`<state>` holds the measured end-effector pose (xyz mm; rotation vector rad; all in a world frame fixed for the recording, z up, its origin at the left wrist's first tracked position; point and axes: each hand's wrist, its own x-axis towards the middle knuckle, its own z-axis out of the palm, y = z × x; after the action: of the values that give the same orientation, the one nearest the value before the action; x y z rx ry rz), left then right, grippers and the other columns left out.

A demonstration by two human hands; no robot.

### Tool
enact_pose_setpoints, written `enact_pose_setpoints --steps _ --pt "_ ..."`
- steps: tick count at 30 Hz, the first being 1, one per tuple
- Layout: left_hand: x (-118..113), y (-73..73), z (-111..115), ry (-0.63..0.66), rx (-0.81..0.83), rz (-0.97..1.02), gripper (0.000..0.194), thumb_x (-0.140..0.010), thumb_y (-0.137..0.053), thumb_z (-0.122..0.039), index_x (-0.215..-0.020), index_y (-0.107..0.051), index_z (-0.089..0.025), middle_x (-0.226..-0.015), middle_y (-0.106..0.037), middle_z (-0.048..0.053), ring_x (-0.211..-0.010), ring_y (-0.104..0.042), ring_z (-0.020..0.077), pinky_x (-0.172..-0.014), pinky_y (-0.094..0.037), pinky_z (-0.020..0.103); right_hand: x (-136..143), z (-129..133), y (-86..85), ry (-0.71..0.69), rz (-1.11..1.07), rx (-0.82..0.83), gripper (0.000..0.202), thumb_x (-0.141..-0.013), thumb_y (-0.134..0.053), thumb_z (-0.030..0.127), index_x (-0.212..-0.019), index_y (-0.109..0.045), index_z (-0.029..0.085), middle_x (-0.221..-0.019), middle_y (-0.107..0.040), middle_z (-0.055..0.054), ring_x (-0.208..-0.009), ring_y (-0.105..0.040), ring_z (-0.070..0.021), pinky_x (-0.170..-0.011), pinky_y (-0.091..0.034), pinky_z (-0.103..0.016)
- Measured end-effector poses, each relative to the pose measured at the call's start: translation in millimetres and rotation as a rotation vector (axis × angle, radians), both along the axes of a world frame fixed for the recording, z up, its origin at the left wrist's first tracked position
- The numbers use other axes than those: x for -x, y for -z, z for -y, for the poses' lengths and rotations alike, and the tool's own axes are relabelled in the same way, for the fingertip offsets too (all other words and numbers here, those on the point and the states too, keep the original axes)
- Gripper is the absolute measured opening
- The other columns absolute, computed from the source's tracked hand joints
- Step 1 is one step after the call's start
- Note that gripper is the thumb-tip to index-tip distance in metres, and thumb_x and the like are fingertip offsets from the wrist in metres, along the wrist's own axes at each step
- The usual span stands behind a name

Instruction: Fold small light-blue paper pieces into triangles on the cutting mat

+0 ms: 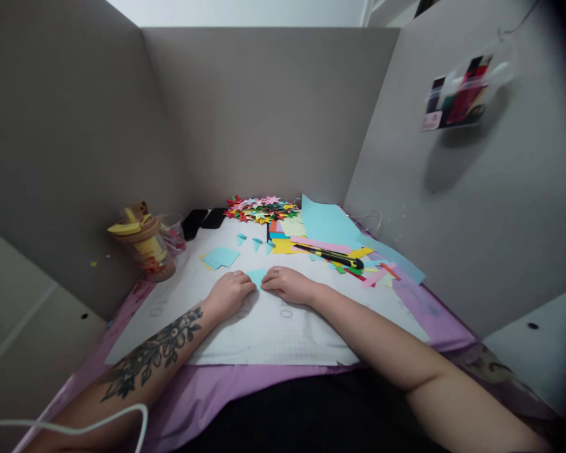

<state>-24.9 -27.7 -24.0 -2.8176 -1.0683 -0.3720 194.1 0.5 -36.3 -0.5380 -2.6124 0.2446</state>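
Note:
A small piece of light blue paper (pixel 256 277) lies on the white sheet between my two hands. My left hand (pixel 229 294) has its fingers bent together on the paper's left edge. From the other side, my right hand (pixel 288 284) pinches the right edge; its fingertips hide part of the paper. Just beyond are three small folded light blue paper pieces (pixel 257 244). Left of them lies a small stack of light blue paper squares (pixel 221 257), with a bit of yellow showing underneath.
A black and yellow utility knife (pixel 330 255) lies among coloured paper strips (pixel 370 277) at right. Folded paper stars (pixel 261 209) are heaped at the back, beside a large blue sheet (pixel 330 221). A lidded cup (pixel 148 245) stands at left, near two black phone-like slabs (pixel 213 218). Grey panels (pixel 268 113) surround the table.

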Motion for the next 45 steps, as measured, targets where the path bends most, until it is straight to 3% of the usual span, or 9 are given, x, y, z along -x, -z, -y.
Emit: enact_pose_setpoints --steps 9,13,19,29,40,45 --pt "0.6 2.7 -9.3 -0.091 0.214 0.283 0.019 -0.085 -0.047 -0.026 -0.083 -0.064 -0.017 -0.080 -0.064 0.004 -0.078 -0.055 0.0159 -0.073 -0.041 0.026 -4.0 1.3 1.0 -0.032 0.089 -0.101 0.026 -0.086 -0.047 0.016 -0.101 -0.067 0.022 -0.102 -0.067 -0.008 -0.094 -0.060 -0.0174 -0.083 -0.044 -0.031" --pt "-3.4 2.4 -16.1 -0.137 0.286 0.294 0.020 -0.082 -0.046 -0.026 -0.078 -0.063 -0.017 -0.077 -0.062 0.004 -0.075 -0.054 0.0159 -0.069 -0.040 0.025 -5.6 1.1 -0.9 -0.045 0.104 -0.140 0.026 -0.085 -0.047 0.014 -0.101 -0.066 0.022 -0.101 -0.068 -0.007 -0.095 -0.060 -0.0183 -0.082 -0.044 -0.033" --pt "-11.4 -0.1 -21.9 -0.293 0.356 0.263 0.020 -0.079 -0.047 -0.029 -0.074 -0.062 -0.017 -0.075 -0.063 0.004 -0.068 -0.053 0.0151 -0.059 -0.035 0.023 -4.7 0.6 -1.5 -0.038 0.099 -0.065 0.034 -0.077 -0.048 0.003 -0.100 -0.065 0.021 -0.102 -0.067 -0.006 -0.097 -0.059 -0.0170 -0.085 -0.043 -0.031" --pt "-17.4 -2.3 -22.7 -0.401 0.372 0.227 0.020 -0.075 -0.048 -0.029 -0.074 -0.064 -0.018 -0.076 -0.066 0.004 -0.065 -0.054 0.0151 -0.055 -0.031 0.023 -3.9 -0.3 2.4 -0.011 0.077 0.007 0.049 -0.067 -0.046 -0.003 -0.107 -0.064 0.020 -0.102 -0.066 -0.006 -0.094 -0.058 -0.0171 -0.083 -0.045 -0.029" --pt "-21.4 -2.8 -22.6 -0.437 0.343 0.202 0.019 -0.075 -0.049 -0.029 -0.073 -0.065 -0.018 -0.075 -0.067 0.004 -0.066 -0.056 0.0159 -0.055 -0.031 0.024 -2.0 1.6 1.2 -0.010 0.066 0.045 0.045 -0.070 -0.046 -0.003 -0.103 -0.065 0.019 -0.102 -0.064 -0.007 -0.095 -0.056 -0.0168 -0.084 -0.044 -0.029" --pt "-23.3 -1.6 -21.7 -0.448 0.336 0.214 0.016 -0.074 -0.050 -0.027 -0.070 -0.063 -0.018 -0.073 -0.065 0.004 -0.066 -0.055 0.0162 -0.056 -0.032 0.025 1.2 4.0 1.4 0.023 0.052 0.072 0.039 -0.076 -0.045 0.002 -0.106 -0.062 0.018 -0.098 -0.062 -0.007 -0.094 -0.053 -0.0178 -0.083 -0.044 -0.030"
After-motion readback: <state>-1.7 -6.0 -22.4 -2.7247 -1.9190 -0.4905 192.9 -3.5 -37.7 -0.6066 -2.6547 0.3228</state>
